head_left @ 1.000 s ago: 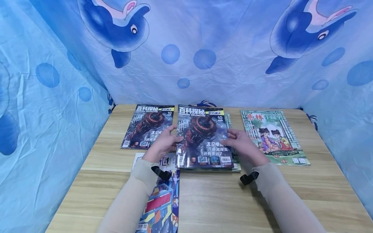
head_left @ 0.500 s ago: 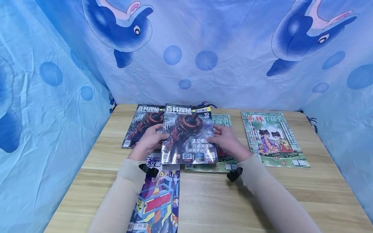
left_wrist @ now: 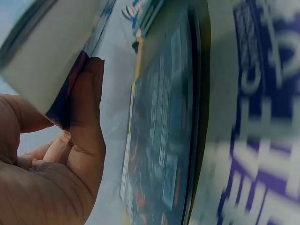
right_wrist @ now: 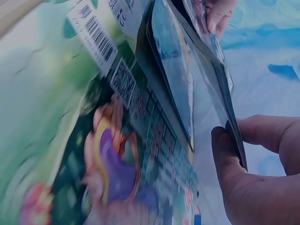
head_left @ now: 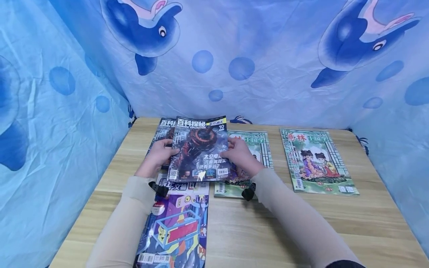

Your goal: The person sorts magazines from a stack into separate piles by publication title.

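Note:
Between both hands, raised off the table, is a dark Scientific Exploration magazine (head_left: 199,149) with a red round machine on its cover. The left hand (head_left: 157,155) pinches its left edge, thumb on top; in the left wrist view the fingers (left_wrist: 86,112) lie beneath it. At its right edge the right hand (head_left: 242,154) pinches it between thumb and fingers, also plain in the right wrist view. A matching magazine (head_left: 156,143) lies below on the table, partly covered. Under the right hand lies a green magazine (head_left: 264,152) with a cartoon cover.
A purple and blue magazine (head_left: 181,223) lies near the front left of the wooden table (head_left: 254,230). Another green magazine (head_left: 318,160) lies at the right. A blue dolphin-print cloth (head_left: 214,44) encloses the back and sides.
Both hands have carried the magazine leftward, from over the middle green magazine to partly over the matching one. More of the green magazine now shows.

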Tool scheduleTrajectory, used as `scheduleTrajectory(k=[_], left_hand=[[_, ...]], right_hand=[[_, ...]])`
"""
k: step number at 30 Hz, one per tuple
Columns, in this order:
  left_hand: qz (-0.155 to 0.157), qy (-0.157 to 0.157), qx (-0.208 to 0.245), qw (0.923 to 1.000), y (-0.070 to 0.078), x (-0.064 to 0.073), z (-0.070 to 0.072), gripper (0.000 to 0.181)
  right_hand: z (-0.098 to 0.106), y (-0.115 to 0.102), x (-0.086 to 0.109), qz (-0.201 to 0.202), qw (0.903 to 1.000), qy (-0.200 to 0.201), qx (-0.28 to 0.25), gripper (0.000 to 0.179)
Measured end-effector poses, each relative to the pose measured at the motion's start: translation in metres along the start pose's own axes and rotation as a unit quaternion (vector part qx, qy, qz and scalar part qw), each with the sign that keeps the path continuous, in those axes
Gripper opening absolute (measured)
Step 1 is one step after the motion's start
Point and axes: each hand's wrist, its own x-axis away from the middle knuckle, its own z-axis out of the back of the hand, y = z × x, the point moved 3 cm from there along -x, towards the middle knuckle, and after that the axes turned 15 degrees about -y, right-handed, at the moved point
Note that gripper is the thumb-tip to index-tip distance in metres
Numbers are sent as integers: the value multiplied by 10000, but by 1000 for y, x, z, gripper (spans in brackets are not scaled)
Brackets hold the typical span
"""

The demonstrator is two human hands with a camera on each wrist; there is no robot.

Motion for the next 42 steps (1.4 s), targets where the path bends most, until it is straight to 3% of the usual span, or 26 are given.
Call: scheduleTrajectory(k=[9, 15, 19, 26, 33, 36, 42], left_hand=[[237, 558, -414, 9973, -8, -10, 24, 55], [477, 842, -540, 9938, -12, -19, 38, 55], [470, 1014, -714, 9912, -15, -27, 45, 54], [364, 1472, -1622, 9750, -19, -41, 46, 47], [446, 1742, -2374, 9546, -16, -39, 44, 31], [404, 1766, -2558, 9496, -13, -37, 43, 27], [388, 1796, -2630, 9471, -15, -35, 45, 25]], right_hand=[[-22, -13, -28, 38, 9997, 23, 250, 83], [-32, -21, -51, -190, 9985, -94, 506, 82], [-36, -26, -68, -307, 9974, 1, 647, 78], [-41, -26, -89, -492, 9919, 241, 1149, 65], [-42, -20, -96, -610, 9896, 357, 1249, 61], [-41, -18, -97, -649, 9892, 382, 1261, 63], [-45, -17, -98, -630, 9890, 303, 1303, 59]])
